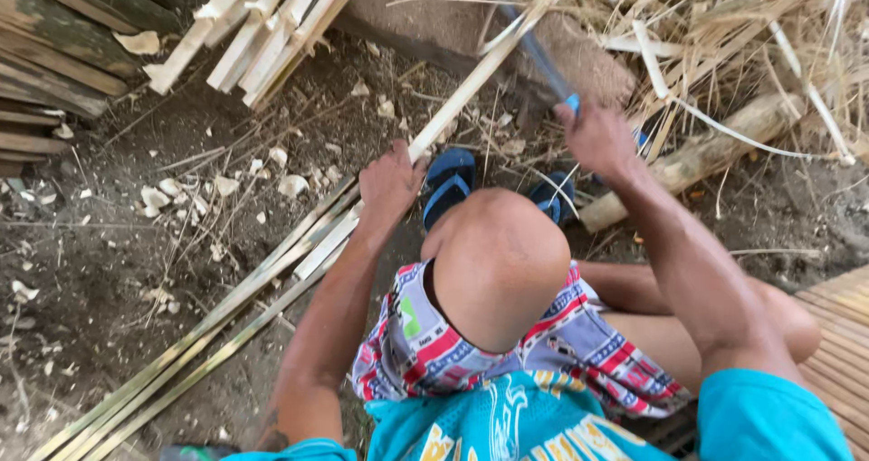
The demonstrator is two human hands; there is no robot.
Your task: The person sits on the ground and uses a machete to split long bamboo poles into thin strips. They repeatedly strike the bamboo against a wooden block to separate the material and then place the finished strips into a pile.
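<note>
My left hand (389,185) grips a long pale bamboo strip (480,67) that slants from lower left up to the top right. My right hand (596,135) is closed around the blue handle of a long dark blade (529,40), raised and blurred above the strip. My bent knee (498,262) sits between the two arms, with blue sandals (450,182) on the dirt just beyond it.
Several split bamboo strips (226,316) lie on the dirt at lower left. A bundle of cut slats (262,31) leans at the top, old planks (54,54) at top left. A log (697,158), dry straw and a woven bamboo platform (842,334) are at right.
</note>
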